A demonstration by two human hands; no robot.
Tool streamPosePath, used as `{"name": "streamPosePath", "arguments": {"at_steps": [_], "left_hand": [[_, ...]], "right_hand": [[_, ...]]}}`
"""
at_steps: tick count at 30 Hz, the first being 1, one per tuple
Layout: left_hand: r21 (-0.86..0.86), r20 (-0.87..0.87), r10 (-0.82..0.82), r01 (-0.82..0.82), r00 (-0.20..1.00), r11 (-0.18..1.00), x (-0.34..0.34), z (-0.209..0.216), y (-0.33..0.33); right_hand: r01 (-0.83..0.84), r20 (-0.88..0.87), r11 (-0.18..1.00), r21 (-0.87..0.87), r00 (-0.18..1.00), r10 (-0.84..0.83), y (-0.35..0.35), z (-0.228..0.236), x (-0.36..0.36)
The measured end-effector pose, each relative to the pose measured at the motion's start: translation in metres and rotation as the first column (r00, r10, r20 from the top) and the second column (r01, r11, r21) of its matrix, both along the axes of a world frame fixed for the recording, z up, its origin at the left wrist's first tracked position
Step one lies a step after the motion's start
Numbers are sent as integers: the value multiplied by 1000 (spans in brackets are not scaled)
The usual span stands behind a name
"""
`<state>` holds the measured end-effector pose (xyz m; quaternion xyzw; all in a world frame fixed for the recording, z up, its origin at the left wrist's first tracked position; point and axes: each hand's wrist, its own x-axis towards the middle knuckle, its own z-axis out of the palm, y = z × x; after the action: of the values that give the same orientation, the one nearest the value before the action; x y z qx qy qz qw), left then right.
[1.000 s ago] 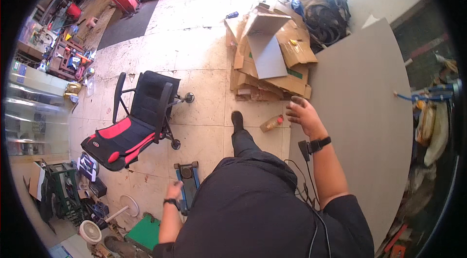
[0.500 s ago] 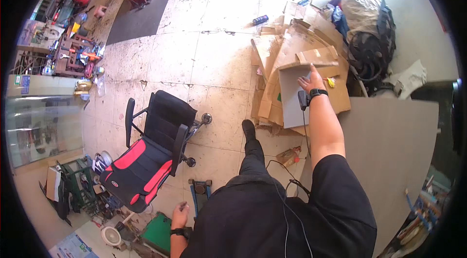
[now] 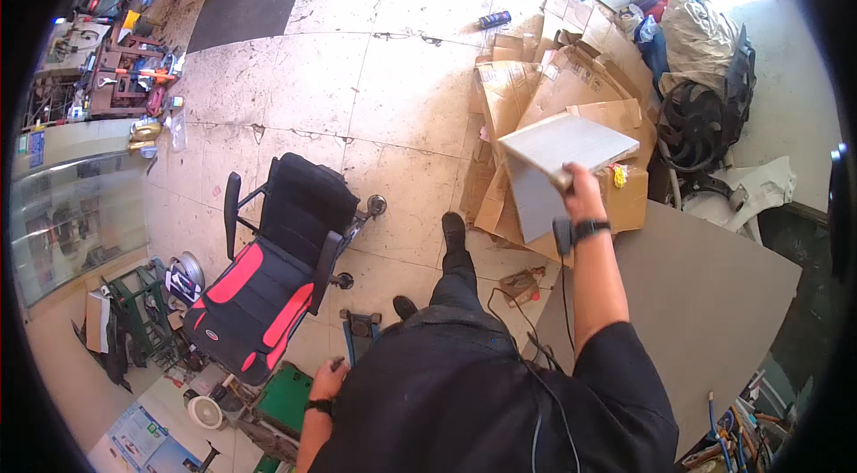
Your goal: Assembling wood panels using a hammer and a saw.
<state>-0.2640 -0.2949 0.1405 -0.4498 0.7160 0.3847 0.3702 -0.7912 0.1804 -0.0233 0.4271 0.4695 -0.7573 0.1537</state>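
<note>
My right hand [image 3: 585, 194] is closed on the near edge of a light grey flat board [image 3: 571, 138], tilted above a pile of flattened cardboard boxes [image 3: 536, 103]. Under it a darker grey flat surface [image 3: 533, 210] slants down onto the pile; whether the two are joined I cannot tell. My left hand [image 3: 330, 377] hangs low at my left side, its fingers curled round something small and dark that I cannot make out. Both wrists wear black bands, and a cable runs from the right one.
A black and red office chair [image 3: 268, 268] lies tipped on the tiled floor. A large grey panel [image 3: 687, 312] leans at my right. Beyond it are a black fan [image 3: 692, 125] and a bundled beige cloth [image 3: 705, 40]. A dark can [image 3: 495, 20] lies past the cardboard.
My right hand was open over the grey surface; now it grips the light grey board, whose upper face shows raised. My view has shifted, and a second shoe has come into sight.
</note>
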Motion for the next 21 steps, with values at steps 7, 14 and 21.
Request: {"name": "streamPosePath", "arguments": {"at_steps": [7,14,21], "left_hand": [[89,-512,132,-100,849,991,-168,2,-26],[14,-956,-31,150,293,989,-318,150,-48],[-6,-999,3,243,-38,970,-327,224,-66]], "right_hand": [[-512,-275,847,-144,842,463,-18,206,79],[-608,-508,729,-313,756,413,-54,273,129],[-718,-566,527,-455,690,451,-107,264,180]]}}
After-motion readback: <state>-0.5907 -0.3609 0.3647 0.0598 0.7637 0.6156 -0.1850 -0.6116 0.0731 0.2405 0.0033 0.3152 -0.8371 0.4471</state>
